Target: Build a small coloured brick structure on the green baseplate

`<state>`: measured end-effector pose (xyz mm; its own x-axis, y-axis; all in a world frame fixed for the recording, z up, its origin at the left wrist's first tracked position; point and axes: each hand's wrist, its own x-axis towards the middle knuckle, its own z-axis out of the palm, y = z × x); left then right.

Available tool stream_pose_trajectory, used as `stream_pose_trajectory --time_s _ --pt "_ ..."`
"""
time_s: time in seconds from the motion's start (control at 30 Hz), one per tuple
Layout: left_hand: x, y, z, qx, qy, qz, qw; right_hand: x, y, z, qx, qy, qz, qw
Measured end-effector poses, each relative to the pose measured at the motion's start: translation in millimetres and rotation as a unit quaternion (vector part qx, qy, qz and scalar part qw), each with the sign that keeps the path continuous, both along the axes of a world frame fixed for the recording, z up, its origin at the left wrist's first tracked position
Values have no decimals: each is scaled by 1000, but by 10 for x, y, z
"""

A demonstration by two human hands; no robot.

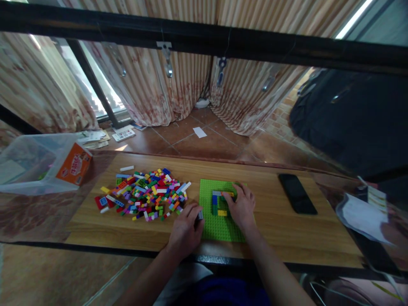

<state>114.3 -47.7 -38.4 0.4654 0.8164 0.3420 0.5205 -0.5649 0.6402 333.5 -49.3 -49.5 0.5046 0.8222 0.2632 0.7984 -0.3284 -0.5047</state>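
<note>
The left hand (pixel 186 229) is curled, and its fingers pinch a small grey brick (pixel 200 215) just beside the green plate (pixel 207 229). If that pinch gets loose, the brick could drop and roll away. The right hand (pixel 244 206) is bent over the plate, with its thumb and a finger at the top row of the little brick wall (pixel 214 199). I can't tell if it grips a brick there or only touches it. The wall sits on the plate and has blue, green, yellow, grey and orange bits. A hard push from the side could pop a brick off, and a crooked push could leave one not stuck down. The hand hides the wall's right side, so a gap there would be easy to miss. The plate lies flat near the front edge of the wooden table (pixel 270 229), so a big pull could slide it toward the edge. Left of it is a messy brick pile (pixel 159 191); the left arm could bump it and scatter pieces. The black phone (pixel 298 194) lies well apart on the right, so a knock seems unlikely.
</note>
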Motion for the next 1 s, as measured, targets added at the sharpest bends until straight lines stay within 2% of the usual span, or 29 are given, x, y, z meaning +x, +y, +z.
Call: stream_pose_trajectory --time_s 0.37,0.53,0.8,1.0 --pt "0 7 9 -14 4 -9 1000 -45 3 48 -39 -9 -2 999" --pt "-23 36 25 -3 -27 -19 999 -55 19 69 -52 -13 -11 998" --pt "57 101 84 -27 -86 5 996 36 23 -12 77 50 -4 996" --pt "355 242 271 -35 -80 -48 995 41 18 -36 113 60 7 992"
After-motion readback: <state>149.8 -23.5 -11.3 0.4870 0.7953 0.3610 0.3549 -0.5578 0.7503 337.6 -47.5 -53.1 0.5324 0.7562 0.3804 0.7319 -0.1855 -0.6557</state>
